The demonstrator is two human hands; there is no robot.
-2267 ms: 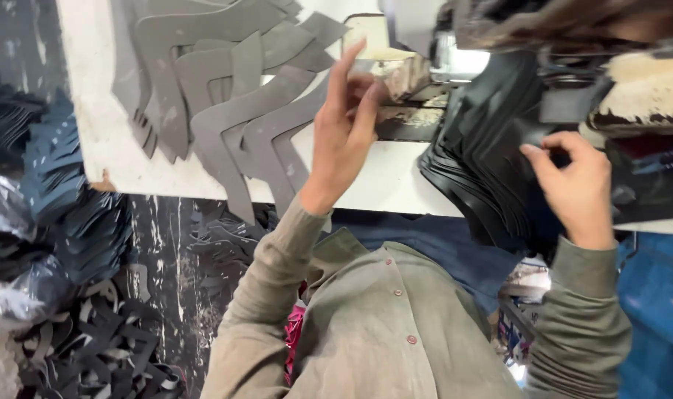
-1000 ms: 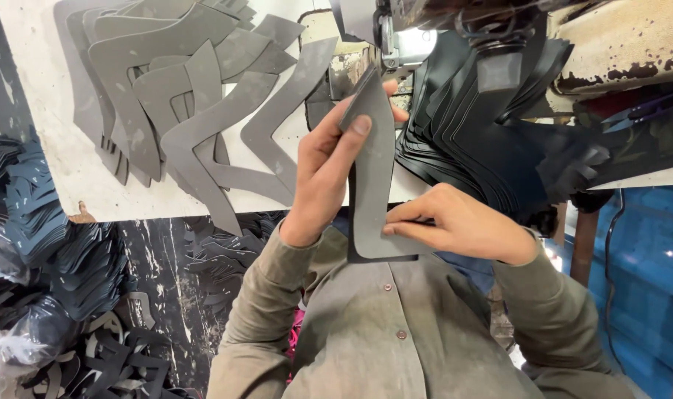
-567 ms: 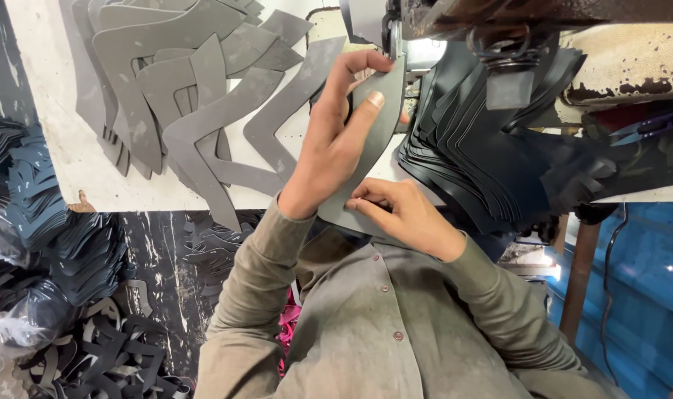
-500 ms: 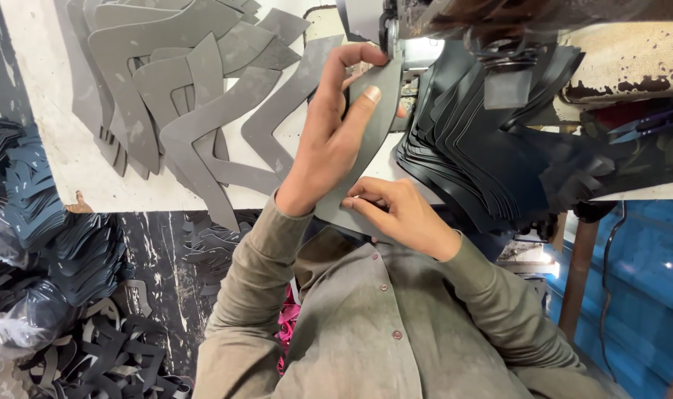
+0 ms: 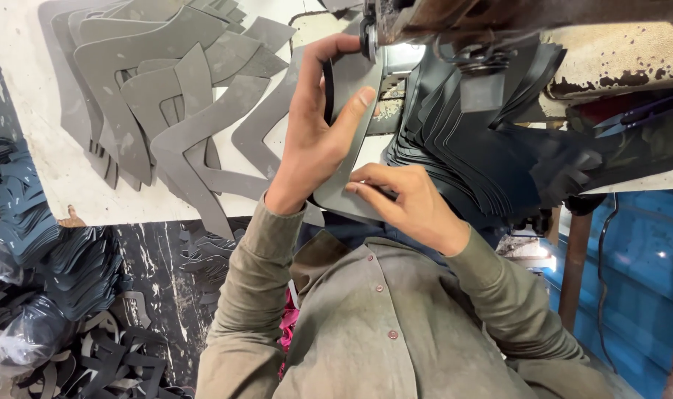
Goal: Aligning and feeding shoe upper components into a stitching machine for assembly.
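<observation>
We hold a grey cut piece (image 5: 349, 140) in both hands at the far edge of the table (image 5: 41, 155), right under the head of the sewing machine (image 5: 499, 29). Our left hand (image 5: 318, 137) has its grip closed on the upper part of the piece, thumb pressed on its face and fingers curled round its edge. Our right hand (image 5: 406, 203) pinches the lower end, fingertips on top. Just right of the piece lies a fanned stack of dark cut pieces (image 5: 484, 162). To the left, well apart, spread grey curved pieces (image 5: 166, 111) lie overlapping on the table.
</observation>
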